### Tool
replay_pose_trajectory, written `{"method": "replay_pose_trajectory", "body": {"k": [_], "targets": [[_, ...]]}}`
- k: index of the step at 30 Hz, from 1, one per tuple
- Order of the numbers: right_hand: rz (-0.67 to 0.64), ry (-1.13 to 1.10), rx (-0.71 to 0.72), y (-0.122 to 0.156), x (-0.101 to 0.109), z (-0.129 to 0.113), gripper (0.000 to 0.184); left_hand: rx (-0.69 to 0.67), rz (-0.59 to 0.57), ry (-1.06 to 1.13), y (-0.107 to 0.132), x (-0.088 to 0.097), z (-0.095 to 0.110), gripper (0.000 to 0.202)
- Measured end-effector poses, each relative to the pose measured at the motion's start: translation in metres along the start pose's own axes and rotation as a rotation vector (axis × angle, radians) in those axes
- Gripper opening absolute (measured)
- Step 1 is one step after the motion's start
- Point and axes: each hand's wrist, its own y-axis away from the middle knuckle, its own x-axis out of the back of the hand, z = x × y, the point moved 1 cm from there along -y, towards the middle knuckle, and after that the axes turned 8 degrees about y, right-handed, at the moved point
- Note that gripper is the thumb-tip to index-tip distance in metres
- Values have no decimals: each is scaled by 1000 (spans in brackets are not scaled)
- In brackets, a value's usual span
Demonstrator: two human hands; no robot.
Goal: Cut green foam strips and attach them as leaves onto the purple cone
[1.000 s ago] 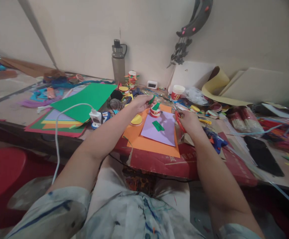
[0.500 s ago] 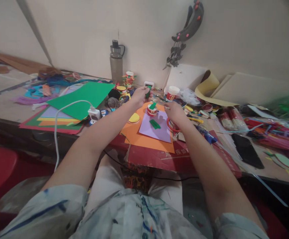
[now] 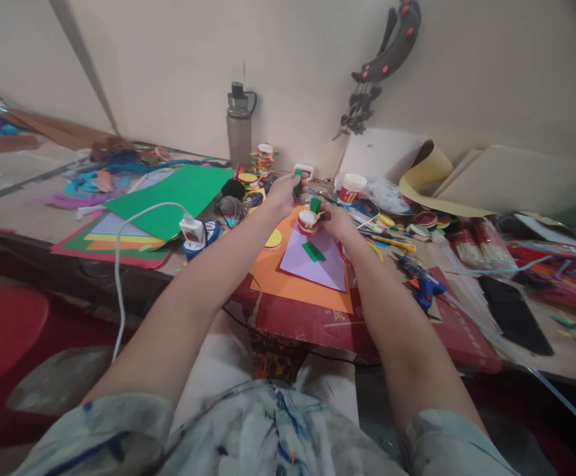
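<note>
My left hand [image 3: 288,195] is closed around a folded piece of green paper [image 3: 298,183], raised above the far end of an orange sheet [image 3: 271,276]. In my right hand [image 3: 338,223], the fingertips pinch a second green paper piece [image 3: 315,205], which stands up beside the rim of a small red and white paper cup [image 3: 308,223]. That cup sits at the top of a purple sheet [image 3: 300,268]. More green paper strips [image 3: 312,251] lie flat on the purple sheet. A yellow disc [image 3: 273,238] rests left of it.
A grey bottle [image 3: 239,129] stands by the wall. Green card [image 3: 174,198] and a white plug [image 3: 192,230] with its cable lie left. A blue glue gun [image 3: 427,289], a black phone [image 3: 516,314] and a taller paper cup [image 3: 352,188] are on the right.
My right hand has moved left to the small cup. The green paper that lay across the cup's top is now lifted and upright at my fingertips. My left hand still holds its piece.
</note>
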Motion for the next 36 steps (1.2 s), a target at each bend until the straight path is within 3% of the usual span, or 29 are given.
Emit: {"method": "replay_pose_trajectory", "body": {"k": [4,8,13,19,24,26,29,32,36], "targets": [[12,-28,-89,0,9,3,19,-39,18,4,-3,14,-8,22],[135,-278,-142,2,18,7,14,-101,-3,-106,-1,28,-18,18],[244,-571,-73,9,28,-7,15,-108,-155,-367,15,19,-25,18],[236,-408,51,21,26,-35,12,-55,-223,-344,29,6,-34,16],[332,-141,88,24,22,-38,19,-29,-256,-400,27,5,-35,31],[301,-157,100,22,22,-33,26,-36,-236,-428,23,7,-33,33],[153,-166,119,17,22,-21,45,-71,-130,-411,15,12,-28,31],[-2,5,146,18,18,-11,72,-82,-57,-349,9,17,-24,30],[-117,177,144,22,11,-7,70,-56,-33,-304,9,18,-23,27]]}}
